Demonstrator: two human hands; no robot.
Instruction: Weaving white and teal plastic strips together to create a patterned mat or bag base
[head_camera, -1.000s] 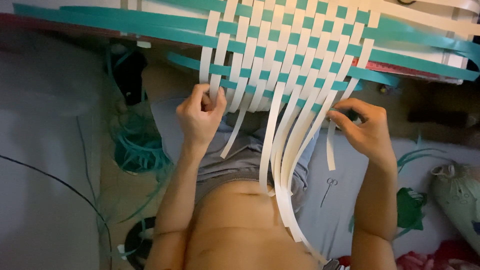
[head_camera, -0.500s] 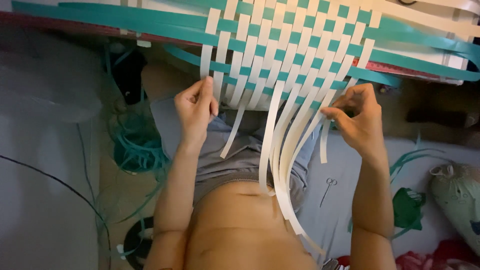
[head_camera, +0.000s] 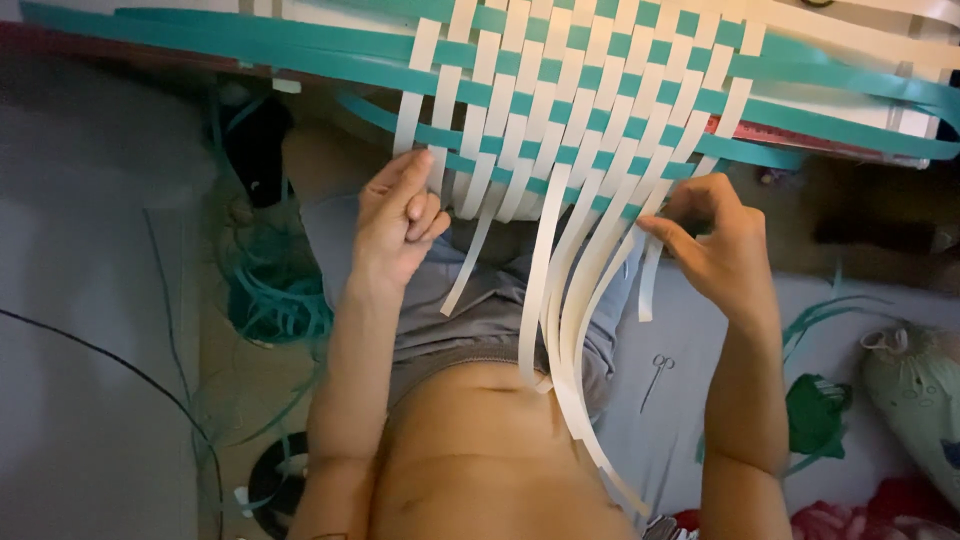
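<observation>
A woven mat (head_camera: 590, 90) of teal and white flat strips lies across my lap, its checker pattern toward the top of the view. Long loose white strips (head_camera: 560, 300) hang from its near edge over my grey shorts. My left hand (head_camera: 395, 225) pinches the near edge of the weave at a white strip on the left side. My right hand (head_camera: 715, 245) holds a white strip at the right side of the near edge, fingers pinched on it.
A pile of loose teal strips (head_camera: 280, 300) lies on the floor at left. Small scissors (head_camera: 655, 375) rest on the grey cloth by my right arm. A green bundle (head_camera: 815, 415) and a pale bag (head_camera: 915, 400) sit at right. Black cable (head_camera: 120, 360) crosses the left.
Both hands have moved up a little toward the weave's near edge. The left hand has closed tighter on its strip, and the right hand has shifted slightly inward.
</observation>
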